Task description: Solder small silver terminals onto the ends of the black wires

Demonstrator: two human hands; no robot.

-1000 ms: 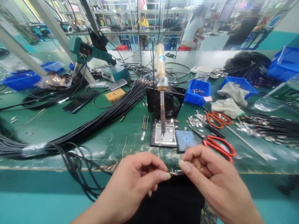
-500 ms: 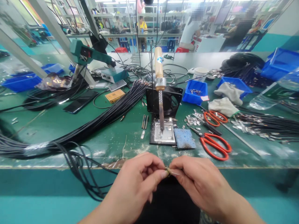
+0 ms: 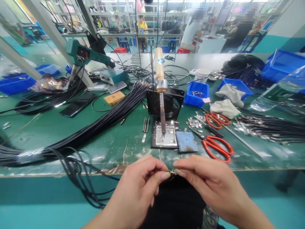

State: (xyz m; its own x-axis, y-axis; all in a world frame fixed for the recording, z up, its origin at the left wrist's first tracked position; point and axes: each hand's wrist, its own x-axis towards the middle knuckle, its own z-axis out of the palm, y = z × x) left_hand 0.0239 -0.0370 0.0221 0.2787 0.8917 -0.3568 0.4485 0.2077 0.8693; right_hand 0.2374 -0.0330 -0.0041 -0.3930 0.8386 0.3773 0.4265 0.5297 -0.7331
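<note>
Just in front of the table's edge, my left hand [image 3: 140, 184] pinches the end of a black cable [image 3: 95, 190] that runs in from the left; a small reddish tip [image 3: 173, 173] shows between the fingertips. My right hand [image 3: 209, 181] has its thumb and forefinger at that tip, closed on a tiny part too small to name. Beyond the hands a soldering iron [image 3: 160, 73] hangs point down over a square metal tray [image 3: 166, 136]. A blue sponge [image 3: 187, 142] lies right of the tray.
On the green table [image 3: 133, 156] lie red-handled scissors [image 3: 218, 148], a long bundle of black cables [image 3: 95, 127], a fan [image 3: 166, 103], a blue bin [image 3: 196, 94], small metal pieces [image 3: 194, 122], white gloves [image 3: 225, 109] and a phone [image 3: 77, 104]. People are at work in the background.
The right fingertips have shifted slightly, and the reddish tip now shows between the hands. A thin pale strand at the right fingers is no longer seen. The view has shifted a little.
</note>
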